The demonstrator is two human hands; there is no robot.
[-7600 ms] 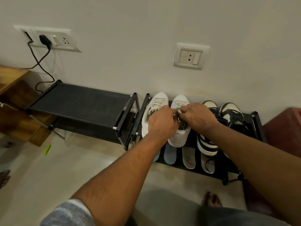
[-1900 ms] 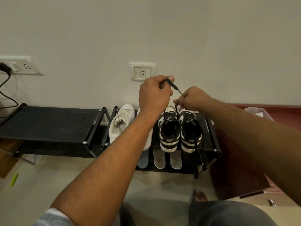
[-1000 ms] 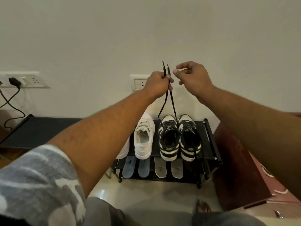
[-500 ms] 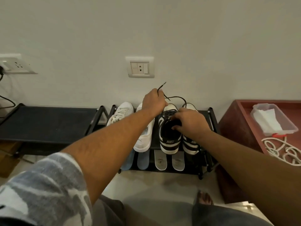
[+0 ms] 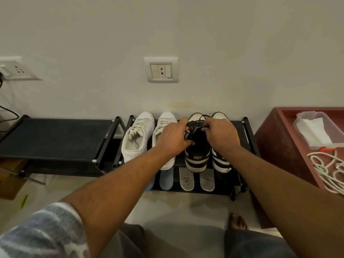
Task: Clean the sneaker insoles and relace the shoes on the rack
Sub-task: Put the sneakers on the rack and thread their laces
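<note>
Black lace (image 5: 195, 124), pulled taut high above the rack (image 5: 237, 127) a second ago, is now lying bunched over the black-and-white sneaker (image 5: 196, 157) on its top shelf, my left hand (image 5: 173, 138) and right hand (image 5: 221, 136) both pinching it, likely for tying off.

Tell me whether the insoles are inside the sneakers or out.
Out. Four lie flat on the lower shelf: two blue insoles below the white sneakers, two grey insoles below the black-and-white sneakers.

left sleeve (image 5: 46, 233): grey-white camouflage, short | legs: dark grey shorts (image 5: 255, 244) | foot (image 5: 238, 221): bare
</note>
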